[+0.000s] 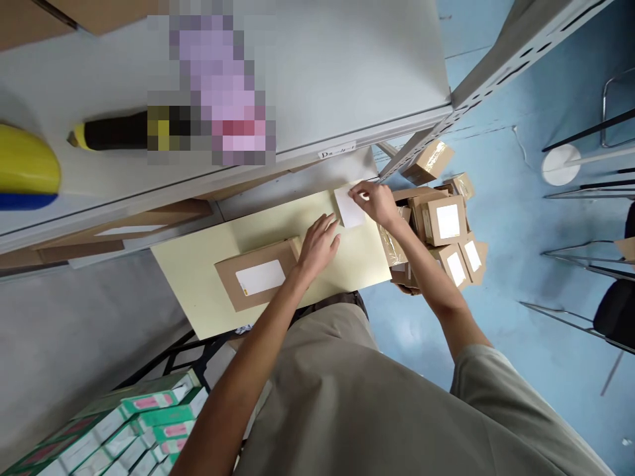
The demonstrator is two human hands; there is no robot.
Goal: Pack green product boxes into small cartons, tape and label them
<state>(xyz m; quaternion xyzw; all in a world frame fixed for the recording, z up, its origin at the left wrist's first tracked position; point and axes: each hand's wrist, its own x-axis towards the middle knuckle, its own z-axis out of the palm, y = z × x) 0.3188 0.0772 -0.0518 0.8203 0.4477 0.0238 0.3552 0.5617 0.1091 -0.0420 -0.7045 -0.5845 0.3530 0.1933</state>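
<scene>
A pale yellow board [268,228] forms the work surface in front of me. On it lies a brown cardboard box [228,274] with a white label [260,277] on its upper face. My left hand [319,246] is just right of the box, fingers apart, holding nothing. To its right, a blank white paper slip [351,210] rests on the board. My right hand [377,203] pinches the slip's upper right edge between thumb and fingers. Whether the slip has a backing cannot be made out.
A grey shelf [347,66] overhangs the board, bearing a black-and-yellow marker [116,132] and a blurred purple item [218,73]. Labelled cartons [446,221] are piled at right above the blue floor [411,357]. Green-and-white boxes [163,416] are stacked lower left; chairs stand far right.
</scene>
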